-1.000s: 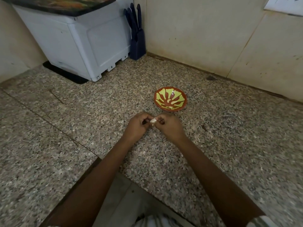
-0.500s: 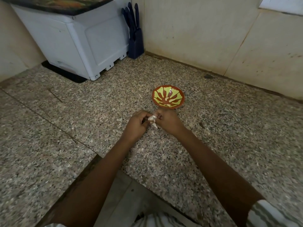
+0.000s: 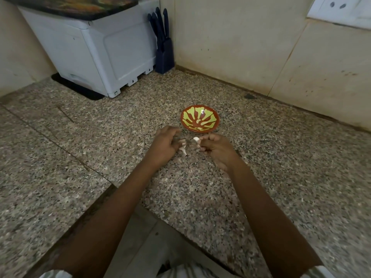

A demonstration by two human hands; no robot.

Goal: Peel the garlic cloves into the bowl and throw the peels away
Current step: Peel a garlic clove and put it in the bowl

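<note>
A small red bowl (image 3: pixel 200 119) with a yellow-green pattern stands on the granite counter, just beyond my hands. My right hand (image 3: pixel 217 150) pinches a white garlic clove (image 3: pixel 196 139) between thumb and fingertips. My left hand (image 3: pixel 164 145) is a little to the left of it, and its fingers hold a strip of pale peel (image 3: pixel 183 149) that hangs down toward the counter. The two hands are apart, with a small gap between clove and peel.
A white appliance (image 3: pixel 96 51) with a dark patterned top sits at the back left on a black mat. A dark blue knife block (image 3: pixel 163 47) stands in the corner beside it. Tiled walls close the back and right; a socket plate (image 3: pixel 341 11) is at the top right.
My hands were pressed together around the clove; now they have drawn apart. The peel has come away with my left hand while my right keeps the clove.
</note>
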